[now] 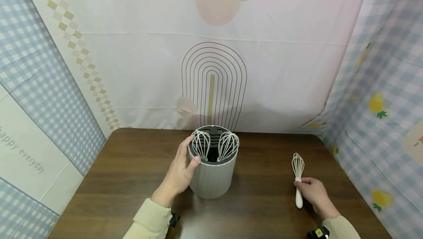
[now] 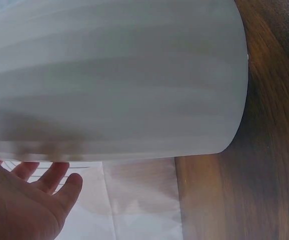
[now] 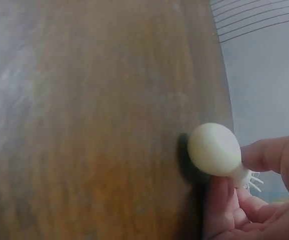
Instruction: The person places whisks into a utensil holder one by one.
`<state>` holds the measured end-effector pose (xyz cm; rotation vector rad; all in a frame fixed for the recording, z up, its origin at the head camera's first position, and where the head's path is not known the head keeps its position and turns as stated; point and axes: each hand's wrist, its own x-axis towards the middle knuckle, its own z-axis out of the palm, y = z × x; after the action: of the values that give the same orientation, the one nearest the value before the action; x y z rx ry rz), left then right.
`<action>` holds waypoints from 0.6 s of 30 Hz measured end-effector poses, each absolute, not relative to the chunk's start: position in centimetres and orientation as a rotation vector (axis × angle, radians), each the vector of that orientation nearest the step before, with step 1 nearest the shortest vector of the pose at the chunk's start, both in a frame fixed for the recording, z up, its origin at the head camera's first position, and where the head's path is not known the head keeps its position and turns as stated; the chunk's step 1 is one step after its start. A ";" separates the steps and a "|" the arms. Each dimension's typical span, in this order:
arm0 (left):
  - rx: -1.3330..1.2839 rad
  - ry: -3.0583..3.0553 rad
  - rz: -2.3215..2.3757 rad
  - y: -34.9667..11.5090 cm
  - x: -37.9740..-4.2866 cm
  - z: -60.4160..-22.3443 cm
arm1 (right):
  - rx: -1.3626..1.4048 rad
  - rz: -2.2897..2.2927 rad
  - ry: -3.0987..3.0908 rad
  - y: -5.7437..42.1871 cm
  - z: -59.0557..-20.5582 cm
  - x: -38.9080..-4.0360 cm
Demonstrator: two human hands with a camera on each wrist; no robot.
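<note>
A light grey utensil holder (image 1: 211, 182) with a dark slotted insert (image 1: 215, 131) stands upright on the table. Two whisks, a left one (image 1: 201, 143) and a right one (image 1: 228, 145), stand in it with their wire loops up. My left hand (image 1: 176, 174) rests against the holder's left side near the rim, fingers extended and thumb at the front edge. On the right, my right hand (image 1: 314, 193) pinches a third whisk (image 1: 299, 198) near the top of its white handle, wires pointing away. The right wrist view shows the handle's rounded end (image 3: 214, 149) close above the tabletop.
The brown wooden table (image 1: 132, 180) has a patterned white cloth (image 1: 142, 66) hanging behind its far edge. Blue checked cloths hang at the left (image 1: 39, 48) and right (image 1: 390, 66) sides. Bare wood lies between the holder and the right hand.
</note>
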<state>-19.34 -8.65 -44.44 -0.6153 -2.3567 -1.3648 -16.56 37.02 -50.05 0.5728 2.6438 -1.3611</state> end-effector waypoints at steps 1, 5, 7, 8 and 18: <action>-0.616 -2.357 -1.362 -8.7 -19.4 -44.5 | 0.574 -1.368 2.638 37.0 -50.0 -16.6; -0.620 -2.355 -1.361 -8.7 -19.5 -44.6 | 0.570 -1.421 2.595 36.4 -49.4 -17.0; -0.619 -2.355 -1.359 -8.6 -19.5 -44.6 | 0.553 -1.448 2.585 35.9 -48.9 -17.1; -0.619 -2.356 -1.360 -8.6 -19.5 -44.6 | 0.537 -1.460 2.590 35.6 -48.6 -17.2; -0.613 -2.365 -1.368 -8.7 -19.5 -44.5 | 0.390 -1.575 2.714 32.0 -45.3 -18.3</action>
<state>-19.46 -8.69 -44.53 -0.6126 -2.3651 -1.3681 -18.28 31.97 -45.32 0.3899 2.7137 -1.5754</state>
